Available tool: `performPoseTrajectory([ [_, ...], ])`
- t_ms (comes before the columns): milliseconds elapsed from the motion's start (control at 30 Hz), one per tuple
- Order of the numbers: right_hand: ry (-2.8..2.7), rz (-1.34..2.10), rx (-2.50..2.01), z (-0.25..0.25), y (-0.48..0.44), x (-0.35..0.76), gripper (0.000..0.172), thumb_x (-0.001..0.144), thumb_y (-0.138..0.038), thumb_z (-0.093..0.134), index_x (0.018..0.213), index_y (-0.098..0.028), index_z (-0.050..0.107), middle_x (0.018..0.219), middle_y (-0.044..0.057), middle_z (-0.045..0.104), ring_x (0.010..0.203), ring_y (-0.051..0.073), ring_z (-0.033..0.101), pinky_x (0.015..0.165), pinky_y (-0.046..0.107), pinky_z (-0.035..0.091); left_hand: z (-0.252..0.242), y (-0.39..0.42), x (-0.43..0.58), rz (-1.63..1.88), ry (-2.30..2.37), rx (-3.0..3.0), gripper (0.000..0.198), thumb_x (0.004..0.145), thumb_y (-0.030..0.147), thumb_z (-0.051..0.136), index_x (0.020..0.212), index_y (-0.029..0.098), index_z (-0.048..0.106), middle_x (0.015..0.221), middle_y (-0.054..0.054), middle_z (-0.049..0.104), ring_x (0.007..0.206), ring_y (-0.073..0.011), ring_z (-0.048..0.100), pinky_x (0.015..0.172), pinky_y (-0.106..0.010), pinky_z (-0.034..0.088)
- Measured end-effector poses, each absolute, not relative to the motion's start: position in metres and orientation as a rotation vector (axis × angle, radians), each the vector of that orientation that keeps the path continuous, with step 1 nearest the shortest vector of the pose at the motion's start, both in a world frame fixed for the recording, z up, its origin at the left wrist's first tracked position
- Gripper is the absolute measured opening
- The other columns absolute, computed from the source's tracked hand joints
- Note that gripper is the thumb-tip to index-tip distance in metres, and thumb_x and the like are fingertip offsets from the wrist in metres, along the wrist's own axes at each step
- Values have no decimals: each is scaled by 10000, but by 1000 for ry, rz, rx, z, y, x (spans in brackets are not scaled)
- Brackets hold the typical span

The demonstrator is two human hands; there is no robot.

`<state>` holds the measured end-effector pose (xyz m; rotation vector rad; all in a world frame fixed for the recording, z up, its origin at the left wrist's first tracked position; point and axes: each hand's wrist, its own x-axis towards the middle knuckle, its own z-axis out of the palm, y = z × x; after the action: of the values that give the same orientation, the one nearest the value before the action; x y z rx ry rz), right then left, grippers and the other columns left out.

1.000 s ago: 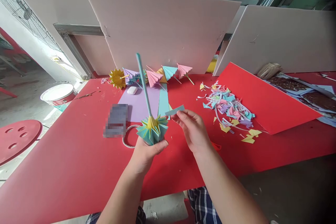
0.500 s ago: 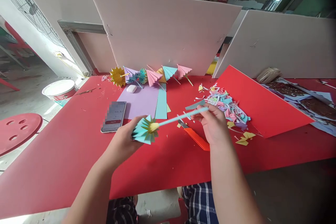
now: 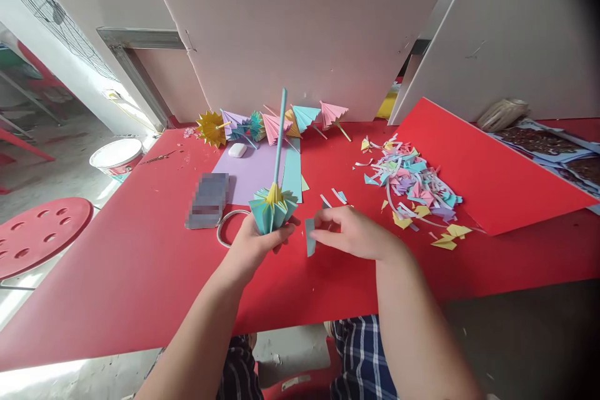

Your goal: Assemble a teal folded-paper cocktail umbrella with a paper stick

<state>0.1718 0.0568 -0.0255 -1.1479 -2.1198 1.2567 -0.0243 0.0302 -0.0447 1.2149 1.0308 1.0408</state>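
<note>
My left hand (image 3: 260,242) is closed around a teal and yellow folded paper umbrella (image 3: 273,209), whose pale blue stick points upward. To its right, my right hand (image 3: 349,231) pinches a short grey-blue strip (image 3: 310,237) between thumb and fingers, just above the red table (image 3: 290,294). The strip and the umbrella are apart. A roll of tape or ring (image 3: 227,225) lies partly behind my left wrist. The orange cutter is not visible now.
A phone (image 3: 207,200) lies left of purple paper (image 3: 248,172) bearing a white eraser-like object (image 3: 237,150). Finished paper umbrellas (image 3: 306,117) line the back. Paper scraps (image 3: 412,178) are heaped at right beside a leaning red board (image 3: 487,175).
The umbrella has turned from lying sideways to stick-up, and my left hand has moved right. My right hand has let go of the stick and now holds the grey-blue strip, lower and further left.
</note>
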Motion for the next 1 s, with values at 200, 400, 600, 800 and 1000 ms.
performPoseTrajectory([
  [200,-2319,1120,-1097,-30,58,168,166,773,-253,532,648,-207,631,592,-14,605,564,122,504,527,235,374,-48,33,-13,1037,1071,1144,157,712,261,639,771,166,529,676,23,531,536,-70,432,467,-211,343],
  [400,-2354,1097,-1052,-33,59,168,183,771,-243,534,634,-210,651,582,-11,620,538,118,511,489,231,347,-50,35,-13,974,1077,1135,205,675,257,665,803,170,530,647,41,498,505,-61,400,465,-213,322],
  [600,-2329,1124,-1104,-32,59,166,167,778,-270,537,677,-211,656,639,-5,641,582,126,531,529,235,377,-52,35,-10,1035,1036,1119,147,697,239,634,724,177,504,635,47,482,522,-64,398,453,-204,324],
  [800,-2194,1179,-1122,-35,60,170,142,778,-273,540,743,-215,665,688,2,652,611,141,557,537,244,392,-51,34,-11,1075,1024,1111,165,698,255,641,691,177,495,641,38,484,531,-67,395,459,-205,318],
  [1000,-1806,1322,-1062,-23,60,192,126,746,-316,595,691,-218,653,683,0,634,644,149,568,609,274,440,-52,33,-29,1070,1362,1585,248,708,251,620,944,214,553,791,-8,610,659,-140,529,566,-245,373],
])
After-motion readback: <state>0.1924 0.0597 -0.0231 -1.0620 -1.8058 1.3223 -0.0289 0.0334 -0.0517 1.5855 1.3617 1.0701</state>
